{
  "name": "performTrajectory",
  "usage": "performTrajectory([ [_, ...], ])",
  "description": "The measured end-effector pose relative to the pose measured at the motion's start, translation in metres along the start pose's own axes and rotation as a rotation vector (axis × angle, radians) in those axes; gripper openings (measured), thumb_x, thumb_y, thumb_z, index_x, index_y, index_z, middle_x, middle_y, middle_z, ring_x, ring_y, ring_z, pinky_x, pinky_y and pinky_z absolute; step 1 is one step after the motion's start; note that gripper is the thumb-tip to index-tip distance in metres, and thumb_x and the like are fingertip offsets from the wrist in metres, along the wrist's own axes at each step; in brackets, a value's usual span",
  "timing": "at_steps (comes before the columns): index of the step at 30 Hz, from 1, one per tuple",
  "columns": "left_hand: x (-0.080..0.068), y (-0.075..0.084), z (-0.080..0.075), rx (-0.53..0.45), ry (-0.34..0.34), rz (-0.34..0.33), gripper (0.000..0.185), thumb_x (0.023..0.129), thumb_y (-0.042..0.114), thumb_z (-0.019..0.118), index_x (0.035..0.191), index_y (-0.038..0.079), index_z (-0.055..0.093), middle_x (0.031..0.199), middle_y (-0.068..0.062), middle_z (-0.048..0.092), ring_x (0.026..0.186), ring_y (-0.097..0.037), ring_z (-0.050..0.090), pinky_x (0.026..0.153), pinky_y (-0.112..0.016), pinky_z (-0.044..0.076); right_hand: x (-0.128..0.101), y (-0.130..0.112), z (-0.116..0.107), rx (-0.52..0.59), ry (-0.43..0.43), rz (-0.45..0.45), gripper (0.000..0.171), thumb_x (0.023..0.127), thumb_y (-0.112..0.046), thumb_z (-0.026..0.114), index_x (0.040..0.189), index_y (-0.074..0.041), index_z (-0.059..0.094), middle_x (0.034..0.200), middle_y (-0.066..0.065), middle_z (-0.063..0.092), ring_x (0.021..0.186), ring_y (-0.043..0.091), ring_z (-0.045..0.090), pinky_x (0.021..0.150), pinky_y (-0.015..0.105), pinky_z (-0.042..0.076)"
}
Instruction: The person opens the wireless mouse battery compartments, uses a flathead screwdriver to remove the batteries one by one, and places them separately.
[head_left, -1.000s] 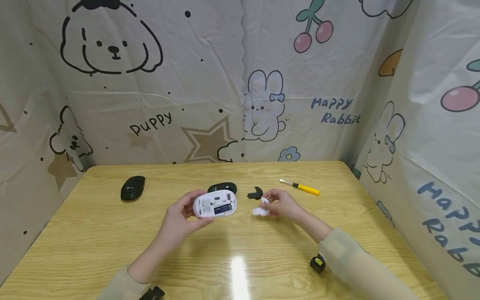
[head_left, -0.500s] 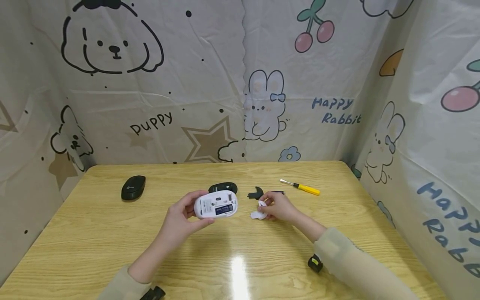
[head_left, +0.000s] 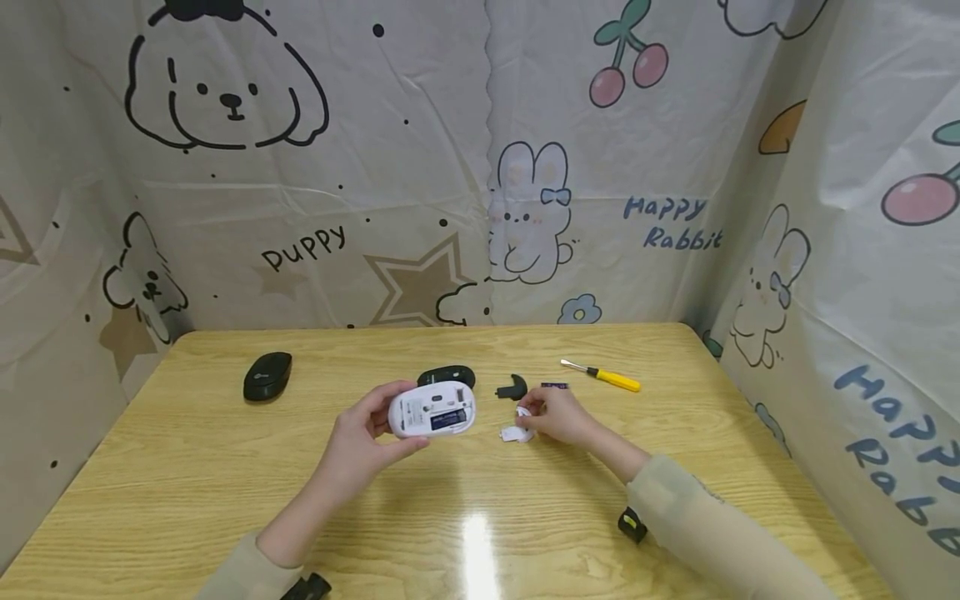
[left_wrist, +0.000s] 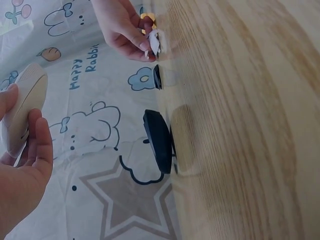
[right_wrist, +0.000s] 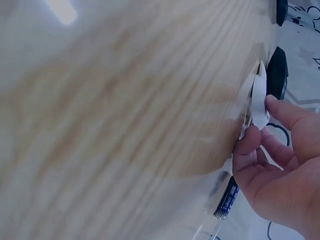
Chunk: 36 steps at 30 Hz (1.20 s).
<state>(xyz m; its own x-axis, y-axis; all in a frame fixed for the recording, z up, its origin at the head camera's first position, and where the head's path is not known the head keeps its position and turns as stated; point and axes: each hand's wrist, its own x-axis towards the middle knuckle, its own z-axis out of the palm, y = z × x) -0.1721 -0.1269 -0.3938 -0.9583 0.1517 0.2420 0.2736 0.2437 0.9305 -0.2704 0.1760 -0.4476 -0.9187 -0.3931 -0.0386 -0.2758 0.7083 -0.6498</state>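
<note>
My left hand (head_left: 360,433) grips a white computer mouse (head_left: 432,408) above the table, its underside turned toward me. A dark battery (head_left: 448,419) sits in the mouse's uncovered compartment. To the right, my right hand (head_left: 558,415) pinches a white battery cover (head_left: 513,434) low at the tabletop; in the right wrist view the thumb and fingers hold the end of that cover (right_wrist: 259,100). Just behind the right hand lies a loose blue battery (head_left: 555,385), which also shows its label below the fingers in the right wrist view.
A black mouse (head_left: 446,375) lies behind the white one, with a black battery cover (head_left: 513,387) to its right. Another black mouse (head_left: 267,377) rests at the far left. A yellow-handled screwdriver (head_left: 611,377) lies at the back right of the wooden table (head_left: 225,467).
My right hand has moved slightly left and down, bringing the white cover to the tabletop. The loose battery has come into view behind it. My left hand is almost still.
</note>
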Motion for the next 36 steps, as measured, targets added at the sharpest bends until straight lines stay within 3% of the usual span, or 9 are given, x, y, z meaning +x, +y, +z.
performTrajectory([
  [8,0.000,-0.001,0.000,-0.005,0.000,-0.019,0.067,0.068,0.008,0.084,0.128,0.016,0.054,0.115,-0.008,0.062,0.100,-0.020,0.061,0.084,-0.027,0.055,0.005,0.006,-0.002,-0.030,-0.009,-0.011,0.019,0.083,-0.020,0.073,0.095,-0.006,0.068,0.078,0.000,0.059,0.069,0.010,0.049,0.056,0.019,0.042],
  [20,0.001,0.000,-0.002,-0.041,-0.008,-0.031,0.067,0.069,0.007,0.083,0.128,0.014,0.053,0.116,-0.010,0.060,0.095,-0.019,0.063,0.081,-0.025,0.056,0.003,0.005,-0.004,-0.021,0.025,0.008,0.019,0.081,-0.019,0.074,0.094,-0.007,0.068,0.080,-0.002,0.062,0.072,0.010,0.052,0.061,0.021,0.045],
  [26,0.000,0.002,-0.002,-0.090,-0.017,-0.044,0.067,0.070,0.003,0.081,0.130,0.008,0.051,0.118,-0.013,0.058,0.092,-0.019,0.065,0.078,-0.024,0.056,-0.002,0.003,-0.012,-0.025,0.030,0.026,0.020,0.083,-0.020,0.072,0.099,-0.008,0.067,0.085,-0.001,0.062,0.073,0.012,0.055,0.062,0.024,0.048],
  [32,0.001,0.001,-0.002,-0.088,-0.010,-0.034,0.065,0.070,0.004,0.081,0.128,0.012,0.053,0.114,-0.012,0.062,0.094,-0.018,0.064,0.078,-0.023,0.056,-0.009,0.001,-0.024,-0.060,0.067,-0.011,0.023,0.083,-0.018,0.072,0.101,-0.006,0.068,0.084,0.000,0.063,0.066,0.010,0.053,0.058,0.022,0.047],
  [36,0.001,0.002,-0.002,-0.097,-0.013,-0.043,0.067,0.070,0.003,0.081,0.129,0.010,0.052,0.114,-0.013,0.062,0.093,-0.018,0.064,0.077,-0.023,0.056,-0.013,0.000,-0.035,-0.099,0.109,-0.047,0.024,0.082,-0.017,0.073,0.101,-0.004,0.068,0.088,0.004,0.066,0.071,0.012,0.054,0.062,0.023,0.046],
])
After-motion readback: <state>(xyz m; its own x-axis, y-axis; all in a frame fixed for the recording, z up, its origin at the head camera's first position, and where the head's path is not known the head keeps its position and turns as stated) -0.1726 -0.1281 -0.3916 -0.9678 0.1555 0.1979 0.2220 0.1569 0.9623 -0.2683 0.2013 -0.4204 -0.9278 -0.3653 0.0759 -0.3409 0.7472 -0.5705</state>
